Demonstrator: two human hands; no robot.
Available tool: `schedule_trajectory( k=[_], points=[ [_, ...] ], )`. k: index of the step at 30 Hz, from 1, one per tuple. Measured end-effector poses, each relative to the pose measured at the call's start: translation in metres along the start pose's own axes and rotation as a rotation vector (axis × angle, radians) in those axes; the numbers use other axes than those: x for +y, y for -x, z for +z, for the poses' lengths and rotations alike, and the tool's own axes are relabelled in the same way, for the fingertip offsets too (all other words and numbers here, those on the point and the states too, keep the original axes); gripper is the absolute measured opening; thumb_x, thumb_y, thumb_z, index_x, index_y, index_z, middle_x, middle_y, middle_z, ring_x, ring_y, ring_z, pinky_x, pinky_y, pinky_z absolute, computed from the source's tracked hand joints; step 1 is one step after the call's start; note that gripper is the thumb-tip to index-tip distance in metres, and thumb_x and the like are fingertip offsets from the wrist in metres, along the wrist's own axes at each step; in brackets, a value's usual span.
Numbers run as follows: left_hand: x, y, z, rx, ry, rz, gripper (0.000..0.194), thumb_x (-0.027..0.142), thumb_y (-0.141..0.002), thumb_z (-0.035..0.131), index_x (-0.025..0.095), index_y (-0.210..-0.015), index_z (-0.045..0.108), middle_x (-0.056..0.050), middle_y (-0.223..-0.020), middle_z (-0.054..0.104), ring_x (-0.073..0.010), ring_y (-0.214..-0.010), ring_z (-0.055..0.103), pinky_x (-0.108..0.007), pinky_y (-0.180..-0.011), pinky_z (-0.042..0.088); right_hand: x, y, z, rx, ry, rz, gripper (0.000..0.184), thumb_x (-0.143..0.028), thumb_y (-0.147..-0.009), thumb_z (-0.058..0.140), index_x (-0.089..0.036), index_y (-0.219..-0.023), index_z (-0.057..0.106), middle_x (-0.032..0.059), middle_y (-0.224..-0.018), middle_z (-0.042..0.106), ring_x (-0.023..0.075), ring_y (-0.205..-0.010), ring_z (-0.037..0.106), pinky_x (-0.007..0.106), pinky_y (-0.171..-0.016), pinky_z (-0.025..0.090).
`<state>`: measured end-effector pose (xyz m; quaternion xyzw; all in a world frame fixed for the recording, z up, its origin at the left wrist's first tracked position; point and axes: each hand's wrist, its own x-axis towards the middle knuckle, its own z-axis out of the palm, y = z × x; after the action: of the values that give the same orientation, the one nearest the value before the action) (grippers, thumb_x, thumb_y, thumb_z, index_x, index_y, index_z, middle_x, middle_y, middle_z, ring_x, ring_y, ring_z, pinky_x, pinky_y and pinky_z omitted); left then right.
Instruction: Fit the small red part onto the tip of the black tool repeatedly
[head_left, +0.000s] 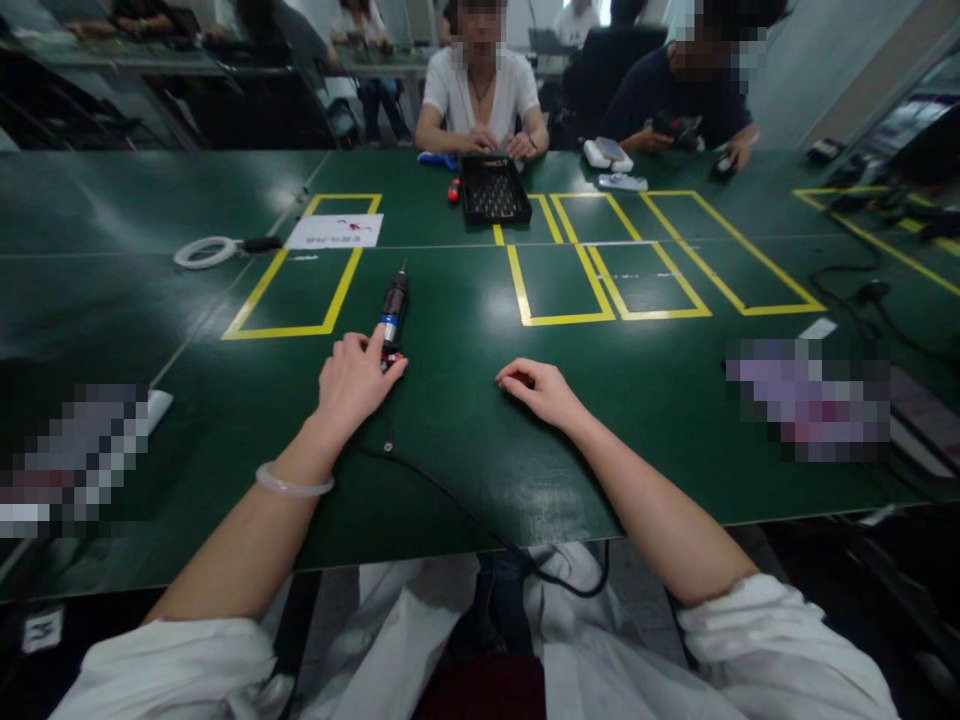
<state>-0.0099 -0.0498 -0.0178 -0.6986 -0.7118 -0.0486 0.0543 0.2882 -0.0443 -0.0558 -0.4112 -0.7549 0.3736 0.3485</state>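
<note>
My left hand (355,380) is closed round the rear end of an electric screwdriver (394,305), with the index finger stretched along its body. The tool is dark with a blue and silver band, and its bit points away from me. A bit of red shows beside my thumb, partly hidden by the hand. My right hand (544,388) rests on the green table, fingers curled together, with a dark gap in the curl and no object showing in it. A black cord (442,485) runs from near my left wrist over the table's front edge.
Yellow tape frames (566,320) mark the table. A black tray of small parts (495,190) stands before a person opposite. A white paper sheet (335,231) and a coiled white cable (205,252) lie left; a blurred-out item (810,400) lies right. Another person handles a dark object.
</note>
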Motion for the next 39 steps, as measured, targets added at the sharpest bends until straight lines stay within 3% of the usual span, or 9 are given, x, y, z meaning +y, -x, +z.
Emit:
schedule_trajectory(
  k=[7,12,19,24,28,36,39],
  points=[
    [-0.088,-0.024,0.005,-0.046,-0.029,-0.201,0.067,0.055,-0.095,0.040,0.013,-0.147,0.037,-0.025,-0.132,0.046,-0.0403,-0.114,0.047,-0.049,-0.087,0.043,-0.002,0.000,0.001,-0.010,-0.008,0.014,0.016,-0.025,-0.090,0.057,-0.016,-0.093,0.070,0.0035,-0.083,0.071,0.0135,-0.069,0.059,0.025,-0.066,0.043],
    [-0.124,-0.032,0.005,-0.047,-0.035,-0.279,0.062,0.052,-0.096,0.042,0.011,-0.143,0.040,-0.022,-0.131,0.047,-0.0367,-0.112,0.047,-0.048,-0.088,0.042,-0.002,0.000,0.001,-0.009,-0.013,0.014,0.015,-0.025,-0.090,0.057,-0.016,-0.092,0.070,0.0033,-0.083,0.072,0.0137,-0.070,0.061,0.026,-0.068,0.044],
    [-0.112,-0.025,0.008,0.129,-0.044,-0.308,0.050,0.044,-0.095,0.049,0.011,-0.132,0.049,-0.016,-0.124,0.053,-0.0291,-0.107,0.049,-0.043,-0.093,0.039,-0.002,0.000,0.001,-0.022,-0.001,0.027,0.016,-0.025,-0.090,0.057,-0.017,-0.093,0.070,0.0032,-0.083,0.072,0.0139,-0.070,0.061,0.026,-0.068,0.045],
    [-0.106,-0.026,0.008,0.149,-0.026,-0.320,0.042,0.037,-0.090,0.058,0.007,-0.120,0.055,-0.018,-0.124,0.053,-0.0306,-0.107,0.050,-0.044,-0.090,0.041,-0.002,0.001,0.001,-0.025,-0.015,0.033,0.016,-0.026,-0.090,0.057,-0.016,-0.093,0.070,0.0034,-0.083,0.072,0.0140,-0.070,0.062,0.026,-0.068,0.045],
    [-0.107,-0.027,0.011,0.151,-0.037,-0.321,0.043,0.039,-0.094,0.050,0.004,-0.119,0.054,-0.020,-0.121,0.054,-0.0315,-0.104,0.052,-0.045,-0.088,0.042,-0.001,0.000,0.002,-0.026,-0.027,0.028,0.017,-0.026,-0.090,0.057,-0.016,-0.093,0.070,0.0036,-0.082,0.072,0.0142,-0.070,0.062,0.026,-0.068,0.045],
    [-0.104,-0.029,0.010,0.142,0.014,-0.446,0.044,0.037,-0.098,0.037,0.004,-0.121,0.053,-0.016,-0.113,0.057,-0.0275,-0.097,0.053,-0.040,-0.082,0.040,0.001,-0.001,0.003,-0.028,-0.021,0.016,0.016,-0.027,-0.090,0.057,-0.017,-0.093,0.070,0.0030,-0.081,0.072,0.0141,-0.069,0.061,0.026,-0.066,0.044],
    [-0.100,-0.031,0.004,0.214,0.041,-0.420,0.041,0.037,-0.098,0.038,0.006,-0.119,0.055,-0.014,-0.115,0.057,-0.0268,-0.100,0.052,-0.042,-0.086,0.041,0.000,-0.001,0.003,-0.031,-0.027,0.018,0.016,-0.026,-0.090,0.057,-0.017,-0.092,0.070,0.0030,-0.081,0.072,0.0142,-0.070,0.062,0.026,-0.067,0.045]
  ],
)
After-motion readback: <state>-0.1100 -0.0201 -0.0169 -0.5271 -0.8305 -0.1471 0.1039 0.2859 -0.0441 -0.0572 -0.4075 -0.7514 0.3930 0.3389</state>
